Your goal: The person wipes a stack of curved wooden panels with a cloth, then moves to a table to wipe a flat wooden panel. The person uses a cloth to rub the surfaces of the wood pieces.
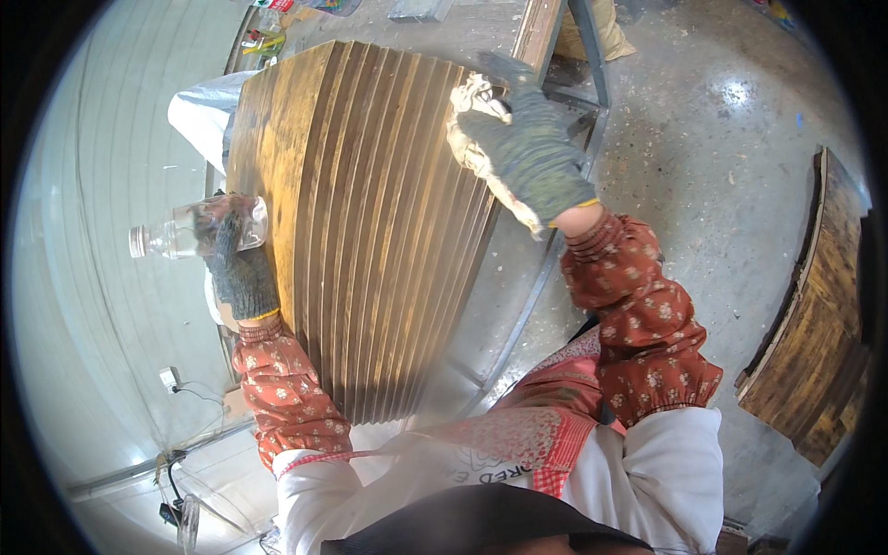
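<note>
A stack of brown wooden boards (388, 213) lies between the hands, its long axis running away from the body. The gloved right hand (532, 153) is at its far right edge; whether those blurred fingers grip, I cannot tell. By the left edge, the gloved left hand (242, 277) has its fingers wrapped around a clear plastic bottle (185, 233), crosswise to the boards, neck leftward.

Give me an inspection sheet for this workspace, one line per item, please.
Surface: ridged brown wooden piece; its support is mostly hidden.
Things: clear bottle, cap pointing left; pale bunched cloth by the wood's far right edge.
Clutter: pale specks on the grey floor; small coloured items beyond the wood.
Hands: both gloved; left hand grips the bottle, right hand the cloth.
Cables: dark cable, lower left.
Surroundings: pale wall left; another wooden piece right.
</note>
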`<state>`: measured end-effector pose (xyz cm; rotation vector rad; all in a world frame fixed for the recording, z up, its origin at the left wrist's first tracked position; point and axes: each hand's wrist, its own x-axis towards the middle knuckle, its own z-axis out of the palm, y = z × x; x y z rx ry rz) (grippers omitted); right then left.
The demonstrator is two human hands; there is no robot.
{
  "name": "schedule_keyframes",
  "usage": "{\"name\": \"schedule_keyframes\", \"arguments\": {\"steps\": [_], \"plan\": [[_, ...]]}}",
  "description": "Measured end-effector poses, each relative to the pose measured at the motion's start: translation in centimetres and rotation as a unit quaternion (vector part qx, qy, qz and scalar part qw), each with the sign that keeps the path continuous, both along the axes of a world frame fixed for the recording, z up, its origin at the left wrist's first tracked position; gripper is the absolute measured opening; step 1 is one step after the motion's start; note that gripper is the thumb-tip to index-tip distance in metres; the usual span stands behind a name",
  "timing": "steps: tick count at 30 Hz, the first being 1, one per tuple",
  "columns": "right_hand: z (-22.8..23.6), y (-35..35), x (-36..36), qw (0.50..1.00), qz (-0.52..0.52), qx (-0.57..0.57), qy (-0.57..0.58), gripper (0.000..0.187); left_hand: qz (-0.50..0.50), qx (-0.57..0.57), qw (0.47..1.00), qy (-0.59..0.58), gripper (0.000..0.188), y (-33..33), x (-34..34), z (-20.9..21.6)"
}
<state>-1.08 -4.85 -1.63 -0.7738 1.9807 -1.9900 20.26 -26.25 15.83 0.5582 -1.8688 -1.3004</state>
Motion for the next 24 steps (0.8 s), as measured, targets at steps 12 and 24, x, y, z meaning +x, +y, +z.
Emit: {"name": "schedule_keyframes", "arguments": {"steps": [12, 24], "plan": [[3.5, -0.4, 2.3, 0.988, -0.065, 0.100, 0.101, 0.035, 0.038, 0.011, 0.999, 0.002, 0.064, -0.7, 0.8, -0.5], [2.8, -1.2, 2.4, 0.921, -0.156, 0.132, 0.333, 0.028, 0.059, 0.028, 0.997, 0.026, 0.022, 1.6, -0.7, 0.0]]}}
